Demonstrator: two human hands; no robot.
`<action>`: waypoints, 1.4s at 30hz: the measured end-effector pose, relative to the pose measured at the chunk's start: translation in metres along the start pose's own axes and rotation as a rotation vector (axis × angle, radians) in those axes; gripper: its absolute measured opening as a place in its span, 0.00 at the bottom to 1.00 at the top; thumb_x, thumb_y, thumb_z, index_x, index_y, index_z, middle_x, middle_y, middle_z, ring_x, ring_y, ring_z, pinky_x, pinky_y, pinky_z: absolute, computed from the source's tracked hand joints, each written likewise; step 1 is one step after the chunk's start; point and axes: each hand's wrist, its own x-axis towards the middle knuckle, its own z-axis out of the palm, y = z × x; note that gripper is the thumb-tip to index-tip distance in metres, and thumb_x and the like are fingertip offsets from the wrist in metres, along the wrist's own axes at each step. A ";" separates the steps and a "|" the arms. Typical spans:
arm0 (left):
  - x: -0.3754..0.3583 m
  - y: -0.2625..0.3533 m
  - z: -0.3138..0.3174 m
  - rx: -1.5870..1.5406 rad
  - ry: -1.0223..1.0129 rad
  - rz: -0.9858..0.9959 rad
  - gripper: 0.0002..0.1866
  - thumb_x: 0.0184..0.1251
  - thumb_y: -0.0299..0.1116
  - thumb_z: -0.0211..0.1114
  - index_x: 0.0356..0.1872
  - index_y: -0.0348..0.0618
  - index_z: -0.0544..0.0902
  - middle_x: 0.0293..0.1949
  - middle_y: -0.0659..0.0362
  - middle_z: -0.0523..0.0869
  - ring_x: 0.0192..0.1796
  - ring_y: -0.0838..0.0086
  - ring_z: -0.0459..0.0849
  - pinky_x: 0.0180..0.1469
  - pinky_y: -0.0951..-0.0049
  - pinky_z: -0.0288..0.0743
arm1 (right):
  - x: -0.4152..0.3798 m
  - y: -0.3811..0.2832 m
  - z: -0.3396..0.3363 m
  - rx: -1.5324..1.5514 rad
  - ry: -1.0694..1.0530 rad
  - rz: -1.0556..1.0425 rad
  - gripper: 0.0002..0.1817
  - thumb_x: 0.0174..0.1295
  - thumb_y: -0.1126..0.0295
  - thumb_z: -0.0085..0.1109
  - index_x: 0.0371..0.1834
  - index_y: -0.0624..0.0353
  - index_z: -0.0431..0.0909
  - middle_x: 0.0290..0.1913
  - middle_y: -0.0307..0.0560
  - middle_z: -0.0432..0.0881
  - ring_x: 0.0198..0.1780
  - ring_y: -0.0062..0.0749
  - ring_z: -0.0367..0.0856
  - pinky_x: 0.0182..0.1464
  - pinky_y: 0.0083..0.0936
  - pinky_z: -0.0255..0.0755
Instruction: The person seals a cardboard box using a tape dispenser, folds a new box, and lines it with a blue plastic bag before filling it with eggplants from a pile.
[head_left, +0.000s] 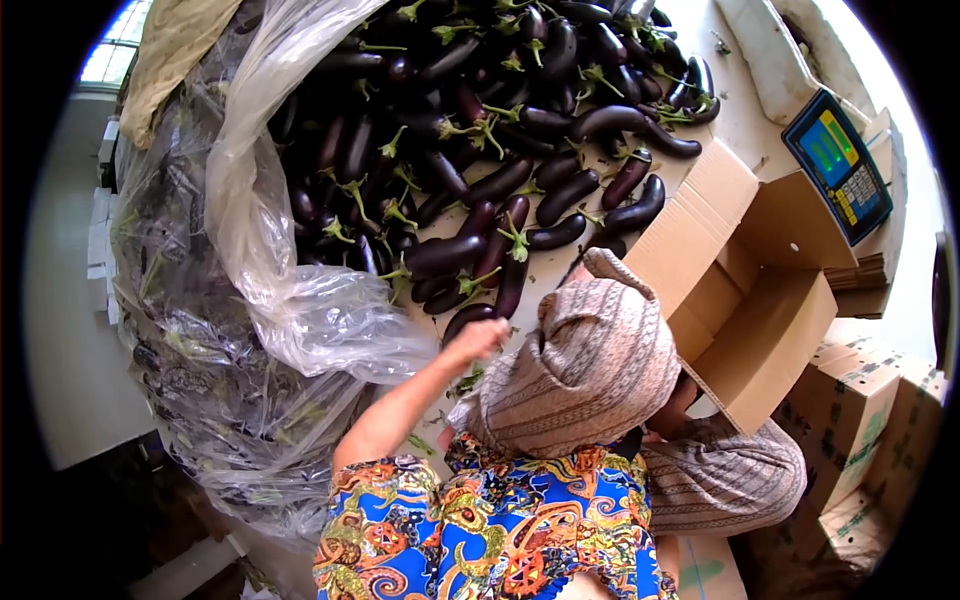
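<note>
Filling the upper middle of the head view, loose dark eggplants [448, 256] lie in a heap, green stalks pointing every way. At the heap's near edge is the left hand [480, 340], its fingers partly curled just beside an eggplant; blur hides whether it grips anything, so I cannot tell. The right hand cannot be made out, nor its state. The step in hand looks like handling single eggplants at this near edge; the next move would seem to call for a secure hold around one smooth, rounded body. A cardboard box [768, 340] stands to the right, tilted, flaps open, its brown inner walls showing, part of it hidden behind a striped trouser leg [605, 375]. Beyond it is a scale display [838, 168] with lit digits; closed cartons [850, 410] sit at far right. On the left, clear plastic [245, 225] covers dark contents too obscured to name.
</note>
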 end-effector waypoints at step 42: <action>0.059 0.261 0.023 1.332 -0.162 0.416 0.18 0.75 0.45 0.58 0.49 0.40 0.84 0.37 0.62 0.84 0.38 0.76 0.78 0.40 0.73 0.74 | -0.249 0.210 0.176 0.173 1.252 1.055 0.17 0.61 0.65 0.64 0.54 0.56 0.83 0.71 0.57 0.69 0.62 0.60 0.73 0.65 0.44 0.70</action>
